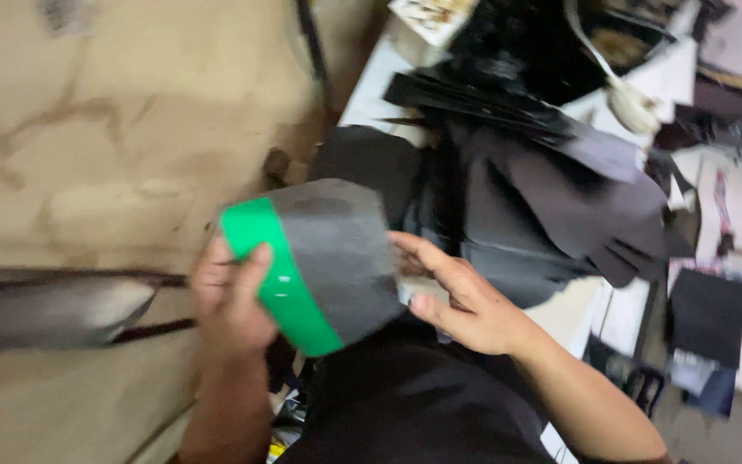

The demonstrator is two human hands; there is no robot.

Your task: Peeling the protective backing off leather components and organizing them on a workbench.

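Right now the left hand [229, 296] is closed around the green edge of a curved grey sheet with a green band [324, 262], while the right hand [457, 296], open with fingers spread, touches its other side above the pile of black cut pieces [551, 198], so I think the sheet is being checked and needs a steady 2-hand grip.

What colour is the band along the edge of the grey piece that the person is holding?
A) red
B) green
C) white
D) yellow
B: the grey piece held between the left hand and right hand has a bright green band along its edge.
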